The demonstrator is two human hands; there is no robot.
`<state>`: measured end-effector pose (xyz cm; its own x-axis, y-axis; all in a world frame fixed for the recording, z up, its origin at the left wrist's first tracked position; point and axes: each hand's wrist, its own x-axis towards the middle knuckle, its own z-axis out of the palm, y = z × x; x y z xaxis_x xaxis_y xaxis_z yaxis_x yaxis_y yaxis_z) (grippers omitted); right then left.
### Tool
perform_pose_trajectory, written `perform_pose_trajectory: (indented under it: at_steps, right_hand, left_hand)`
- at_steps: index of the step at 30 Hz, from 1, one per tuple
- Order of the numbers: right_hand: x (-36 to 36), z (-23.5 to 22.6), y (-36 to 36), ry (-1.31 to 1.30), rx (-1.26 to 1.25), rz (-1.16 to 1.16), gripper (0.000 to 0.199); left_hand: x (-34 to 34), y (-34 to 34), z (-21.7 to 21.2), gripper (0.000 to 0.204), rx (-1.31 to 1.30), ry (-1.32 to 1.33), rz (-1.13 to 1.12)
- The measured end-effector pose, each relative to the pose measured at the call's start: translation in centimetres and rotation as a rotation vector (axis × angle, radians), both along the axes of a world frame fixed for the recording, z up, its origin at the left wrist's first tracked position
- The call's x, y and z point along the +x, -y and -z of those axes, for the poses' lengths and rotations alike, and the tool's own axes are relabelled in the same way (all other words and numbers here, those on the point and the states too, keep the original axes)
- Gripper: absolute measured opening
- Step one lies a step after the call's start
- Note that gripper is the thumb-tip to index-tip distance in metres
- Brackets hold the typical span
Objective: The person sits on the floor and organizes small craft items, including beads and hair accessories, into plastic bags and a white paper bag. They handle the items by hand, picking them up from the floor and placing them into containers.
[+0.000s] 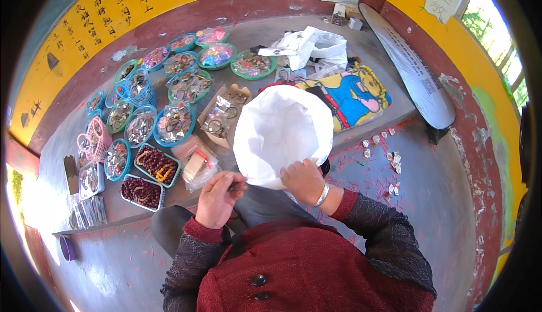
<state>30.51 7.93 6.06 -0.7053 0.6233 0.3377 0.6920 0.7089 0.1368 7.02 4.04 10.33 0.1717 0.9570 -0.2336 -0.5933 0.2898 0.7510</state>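
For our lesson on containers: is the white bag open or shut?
Open: the white bag has its mouth spread wide, showing its pale inside; the right hand grips its near edge.

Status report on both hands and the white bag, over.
Right hand: gripping near side of bag. Left hand: close by, hold unclear. Bag mouth open. Box on bag's left.

Matt, plastic-looking bag (282, 123) wrinkles at the right fingers (291, 176), a shiny metal bangle (323, 195) behind them; glossy beads (149, 162) lie outward of the left fingers (230, 177).
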Motion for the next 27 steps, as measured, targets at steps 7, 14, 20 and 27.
perform_pose_trajectory:
  at_steps: [7,14,20,27]
  right_hand:
    - [-3.3,-0.7,1.4,0.029,0.009,-0.107,0.025]
    - [-2.3,-0.7,1.9,-0.069,0.033,-0.127,0.029]
    - [-2.6,-1.2,2.2,-0.130,0.139,-0.156,0.031]
    - [-2.4,-1.5,1.9,-0.116,0.056,-0.137,0.032]
  left_hand:
    - [2.1,-4.2,-1.7,0.031,0.224,-0.366,0.083]
    - [0.6,-5.3,-0.4,0.056,0.783,-1.416,-0.376]
    - [-0.7,-6.1,5.2,0.059,0.110,-0.454,-0.066]
    - [-0.7,-6.4,6.3,0.044,0.128,-0.633,-0.238]
